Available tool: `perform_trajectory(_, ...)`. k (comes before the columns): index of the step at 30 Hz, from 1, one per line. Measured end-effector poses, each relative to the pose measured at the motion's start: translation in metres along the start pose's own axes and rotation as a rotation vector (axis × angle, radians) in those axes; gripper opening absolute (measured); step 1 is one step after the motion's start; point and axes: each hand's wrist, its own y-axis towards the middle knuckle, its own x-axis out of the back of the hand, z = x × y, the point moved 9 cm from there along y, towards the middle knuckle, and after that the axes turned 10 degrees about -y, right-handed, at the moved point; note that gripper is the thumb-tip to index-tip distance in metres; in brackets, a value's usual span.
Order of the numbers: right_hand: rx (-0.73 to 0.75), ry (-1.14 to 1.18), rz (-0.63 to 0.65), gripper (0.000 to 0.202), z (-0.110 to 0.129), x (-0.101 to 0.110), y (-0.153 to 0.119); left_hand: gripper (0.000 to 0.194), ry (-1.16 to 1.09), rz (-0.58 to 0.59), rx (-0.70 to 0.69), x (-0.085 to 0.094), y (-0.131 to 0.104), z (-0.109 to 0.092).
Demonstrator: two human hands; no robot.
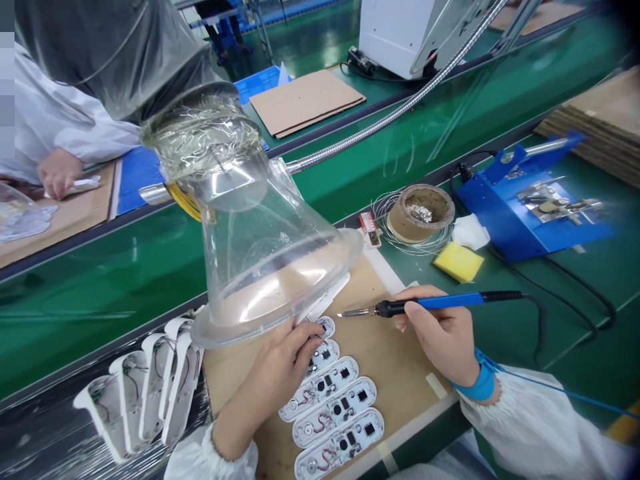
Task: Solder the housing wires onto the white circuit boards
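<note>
My right hand (443, 333) grips a soldering iron (450, 300) with a blue and black handle, its tip pointing left above the brown board. A blue wrist strap (477, 380) circles that wrist. My left hand (285, 360) is closed at the far end of a row of white plastic housings with circuit boards (345, 403). Its fingertips touch the farthest housings, and what they pinch is hidden. Several of these housings lie side by side, showing black components and thin wires. Another white piece (325, 297) lies beyond, partly behind the clear fume hood (270, 267).
White shells with wires (145, 387) lean together on the left. Right of the board are a solder pot (420, 213), wire coil, yellow sponge (459, 261) and blue metal stand (540, 200). The hood's flexible metal arm (400, 107) crosses above. A co-worker's hand (61, 172) is across the line.
</note>
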Motion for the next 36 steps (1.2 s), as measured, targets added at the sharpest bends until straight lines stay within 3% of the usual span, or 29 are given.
perform_trajectory(17, -0.016, -0.006, 0.017, 0.011, -0.001, -0.002, -0.002, 0.015, 0.073, -0.154, -0.051, -0.007, 0.003, -0.001)
perform_trajectory(27, -0.017, -0.022, 0.007, 0.009, -0.001, -0.002, -0.001, 0.012, 0.138, -0.135, -0.062, -0.010, 0.005, -0.001)
perform_trajectory(36, -0.019, -0.070, 0.001, 0.007, 0.001, -0.003, -0.002, 0.007, 0.193, -0.191, -0.116, -0.010, 0.006, -0.008)
